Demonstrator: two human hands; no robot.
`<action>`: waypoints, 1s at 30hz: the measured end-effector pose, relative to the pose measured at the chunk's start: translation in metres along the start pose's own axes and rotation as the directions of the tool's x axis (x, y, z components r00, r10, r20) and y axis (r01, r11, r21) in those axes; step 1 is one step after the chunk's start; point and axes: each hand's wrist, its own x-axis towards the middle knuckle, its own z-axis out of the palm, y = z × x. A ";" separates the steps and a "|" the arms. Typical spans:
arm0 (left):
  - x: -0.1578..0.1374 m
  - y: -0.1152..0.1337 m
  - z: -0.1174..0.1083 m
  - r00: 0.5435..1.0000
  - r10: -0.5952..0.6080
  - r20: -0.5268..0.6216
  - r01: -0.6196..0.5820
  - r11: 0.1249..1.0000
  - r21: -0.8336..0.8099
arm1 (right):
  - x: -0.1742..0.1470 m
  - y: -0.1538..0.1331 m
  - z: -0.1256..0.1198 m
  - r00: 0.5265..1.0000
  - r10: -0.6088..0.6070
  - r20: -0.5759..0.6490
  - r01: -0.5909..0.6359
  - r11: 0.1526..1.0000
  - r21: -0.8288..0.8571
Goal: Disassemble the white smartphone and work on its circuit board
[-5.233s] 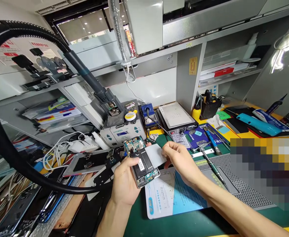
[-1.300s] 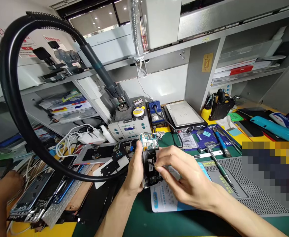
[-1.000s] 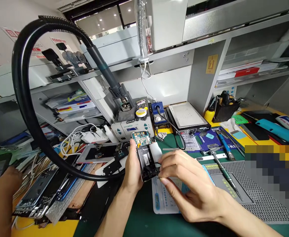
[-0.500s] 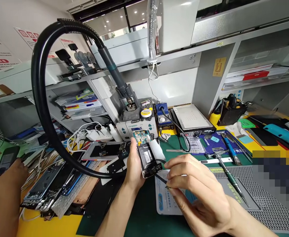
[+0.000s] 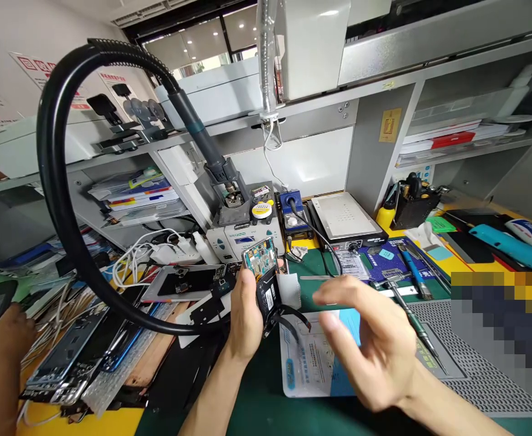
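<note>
Holding an opened phone (image 5: 266, 284) upright above the worktop's (image 5: 257, 412) front edge: left hand (image 5: 243, 315) clamped on it; green circuit board exposed, white label unreadable, black ribbon dangling. Right hand (image 5: 370, 345) spread, empty, just beside it.

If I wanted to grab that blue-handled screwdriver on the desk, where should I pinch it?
Pinch the blue-handled screwdriver around its thick blue handle, coming straight down from above. It lies flat on the mat with its thin metal tip pointing toward the person, so the rounded handle is probably the easiest, safest part; other tools lie close beside it.
</note>
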 end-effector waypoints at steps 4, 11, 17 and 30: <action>-0.006 -0.004 -0.002 0.984 0.146 0.102 -0.160 0.977 0.140 | 0.007 0.010 0.006 0.879 0.460 0.121 -0.456 0.888 -0.066; -0.011 -0.009 -0.002 0.974 0.172 0.146 -0.191 0.973 0.129 | 0.003 0.010 0.017 0.857 0.492 0.153 -0.490 0.870 -0.054; -0.010 -0.011 -0.002 0.968 0.200 0.150 -0.222 0.963 0.151 | 0.000 0.006 0.016 0.876 0.458 0.151 -0.465 0.885 0.009; -0.007 -0.020 -0.008 0.963 0.222 0.154 -0.249 0.951 0.184 | 0.000 0.005 0.015 0.828 0.535 0.166 -0.536 0.843 -0.045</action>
